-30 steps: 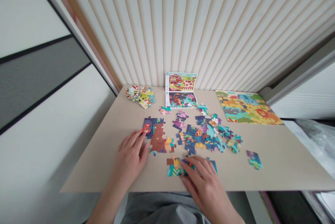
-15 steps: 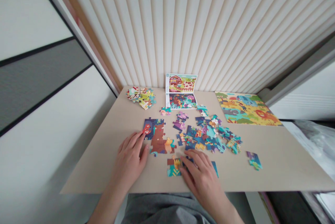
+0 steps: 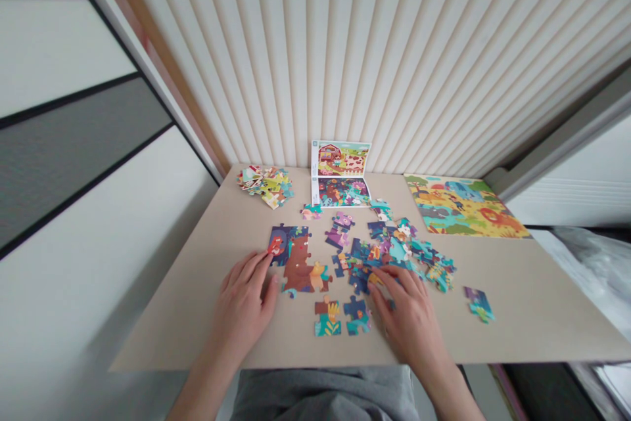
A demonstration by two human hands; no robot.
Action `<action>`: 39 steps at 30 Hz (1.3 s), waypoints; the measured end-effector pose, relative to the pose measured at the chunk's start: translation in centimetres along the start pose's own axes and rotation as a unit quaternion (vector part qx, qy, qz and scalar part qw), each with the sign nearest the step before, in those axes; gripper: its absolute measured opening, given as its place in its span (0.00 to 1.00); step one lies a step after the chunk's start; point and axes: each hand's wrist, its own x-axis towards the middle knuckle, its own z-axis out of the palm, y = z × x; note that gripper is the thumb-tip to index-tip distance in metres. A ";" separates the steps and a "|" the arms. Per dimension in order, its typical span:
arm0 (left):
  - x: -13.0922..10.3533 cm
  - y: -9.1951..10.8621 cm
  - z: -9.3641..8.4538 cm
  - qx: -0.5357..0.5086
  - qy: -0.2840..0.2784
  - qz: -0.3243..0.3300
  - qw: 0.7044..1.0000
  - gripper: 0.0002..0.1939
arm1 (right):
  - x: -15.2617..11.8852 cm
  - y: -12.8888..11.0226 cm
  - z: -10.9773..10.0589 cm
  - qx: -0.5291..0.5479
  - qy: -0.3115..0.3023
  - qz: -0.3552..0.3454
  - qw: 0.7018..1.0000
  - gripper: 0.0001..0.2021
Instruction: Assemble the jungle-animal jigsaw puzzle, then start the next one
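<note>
My left hand (image 3: 249, 289) lies on the table with its fingers stretched out. Its index fingertip touches the left edge of a joined puzzle section (image 3: 298, 257) that shows a brown bear and a red animal. My right hand (image 3: 407, 303) is at the front of a heap of loose puzzle pieces (image 3: 399, 247). Thumb and index finger close on a dark blue and yellow puzzle piece (image 3: 375, 278), partly hidden by the fingers. Just left of this hand lie a blue puzzle piece (image 3: 357, 316) and a piece with yellow leaves (image 3: 327, 317), apart from each other.
A picture leaflet (image 3: 342, 175) stands folded against the pleated blind. A second heap of pieces (image 3: 266, 184) sits at the back left. At the back right lies a yellow safari puzzle (image 3: 466, 205). A joined purple and blue bit (image 3: 478, 304) lies at the right.
My right hand has moved up and to the right, from over the front pieces to the heap's near edge. The blue piece it covered now shows. My left hand has hardly moved.
</note>
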 end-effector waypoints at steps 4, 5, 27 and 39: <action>0.0 -0.1 0.0 0.001 0.005 0.002 1.000 0.23 | 0.9 2.4 0.1 -0.005 0.006 0.010 1.000 0.18; 0.0 -0.1 0.0 0.002 0.006 0.001 1.000 0.22 | 1.2 2.9 0.2 -0.003 0.003 0.008 1.000 0.19; -0.2 -1.0 0.6 0.019 0.007 0.016 1.000 0.23 | -1.4 8.1 -1.8 -0.083 0.029 0.104 0.991 0.21; 0.0 -0.7 0.5 0.013 0.008 0.016 1.000 0.23 | 6.5 9.0 -0.5 -0.030 -0.031 0.099 0.994 0.17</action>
